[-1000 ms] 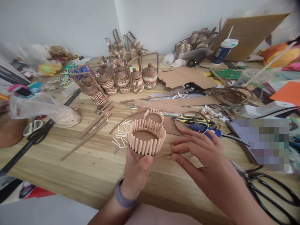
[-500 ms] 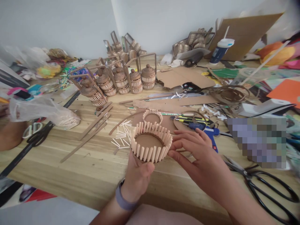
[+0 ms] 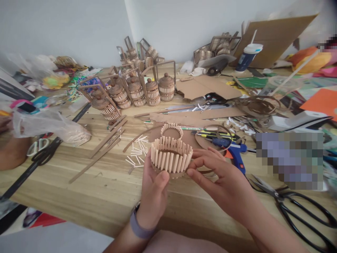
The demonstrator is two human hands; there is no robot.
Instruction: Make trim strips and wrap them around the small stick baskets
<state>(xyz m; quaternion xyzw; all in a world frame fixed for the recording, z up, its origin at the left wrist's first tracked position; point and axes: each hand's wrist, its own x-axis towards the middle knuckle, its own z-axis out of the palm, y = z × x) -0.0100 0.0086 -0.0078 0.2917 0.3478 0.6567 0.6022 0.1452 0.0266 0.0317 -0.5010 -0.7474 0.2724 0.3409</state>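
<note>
Clearly, the ring of wooden sticks [image 3: 168,162] was held over the table [image 3: 105,196] by the left hand [image 3: 154,191], its thumb laid on the near side. At the ring's right edge, the fingers of the right hand [image 3: 221,177] were set narrowly, but whether anything was pinched could not be told.

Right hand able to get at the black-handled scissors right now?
Likely yes: the black-handled scissors seem uncovered beside the right forearm, though the right hand is at the wooden-stick ring.
</note>
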